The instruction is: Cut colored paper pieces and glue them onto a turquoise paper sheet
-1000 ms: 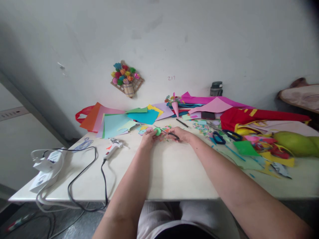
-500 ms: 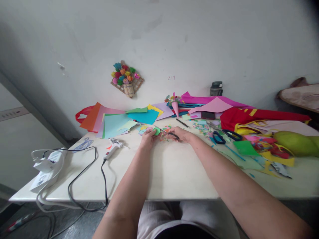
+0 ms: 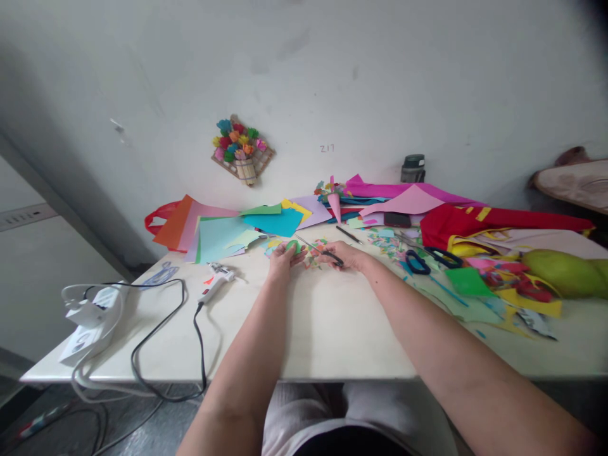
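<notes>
Pinched btwn thumb & fingers of the L hand (image 3: pixel 284 258): a small green paper pc (image 3: pixel 293 245), near table centre. R hand (image 3: pixel 349 256) is curled round black-handled scissors (image 3: pixel 337 259), blades angled up-left twd the pc; can't tell how far they're parted or if they touch it. L to R on the white table (image 3: pixel 342 329): power strip (image 3: pixel 75 345) w/ plug at far L; orange sheet (image 3: pixel 170 227) at back; glue gun (image 3: pixel 215 285), cord over front edge; lt-blue sheet (image 3: pixel 221 239); teal sheet (image 3: pixel 276 222); paper scraps (image 3: pixel 313 261) btwn hands; pink cone (image 3: pixel 334 207) behind; black pen (image 3: pixel 349 235) just beyond R hand; blue-handled scissors (image 3: pixel 418 272); bright-green sheet (image 3: pixel 468 282); green fruit (image 3: pixel 560 273), far R.
</notes>
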{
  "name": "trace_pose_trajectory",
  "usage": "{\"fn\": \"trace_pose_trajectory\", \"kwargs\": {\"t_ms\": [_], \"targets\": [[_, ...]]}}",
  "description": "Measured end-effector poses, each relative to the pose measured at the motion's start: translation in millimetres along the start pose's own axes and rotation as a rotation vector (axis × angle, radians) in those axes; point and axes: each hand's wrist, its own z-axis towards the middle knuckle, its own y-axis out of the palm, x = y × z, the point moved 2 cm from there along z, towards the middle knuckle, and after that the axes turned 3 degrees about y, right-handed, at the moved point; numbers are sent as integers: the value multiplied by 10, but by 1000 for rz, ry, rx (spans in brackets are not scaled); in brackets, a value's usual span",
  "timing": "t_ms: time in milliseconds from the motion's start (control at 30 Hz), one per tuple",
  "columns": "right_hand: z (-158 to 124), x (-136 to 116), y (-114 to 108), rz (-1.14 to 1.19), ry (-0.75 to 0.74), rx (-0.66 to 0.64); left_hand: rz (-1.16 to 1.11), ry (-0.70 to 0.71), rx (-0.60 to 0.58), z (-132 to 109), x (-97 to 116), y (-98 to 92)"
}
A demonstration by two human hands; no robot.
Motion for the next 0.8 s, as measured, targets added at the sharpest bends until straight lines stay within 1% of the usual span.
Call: {"fn": "trace_pose_trajectory", "kwargs": {"t_ms": [333,600,800], "targets": [[-59,-69,21,-7,31,-28,-118,-17,3,10,4,-24],[10,-49,72,-69,-64,-39,-242,-43,75,27,-14,-26],[7,-54,83,-64,-67,-21,-287,-78,120,35,-19,-8]]}}
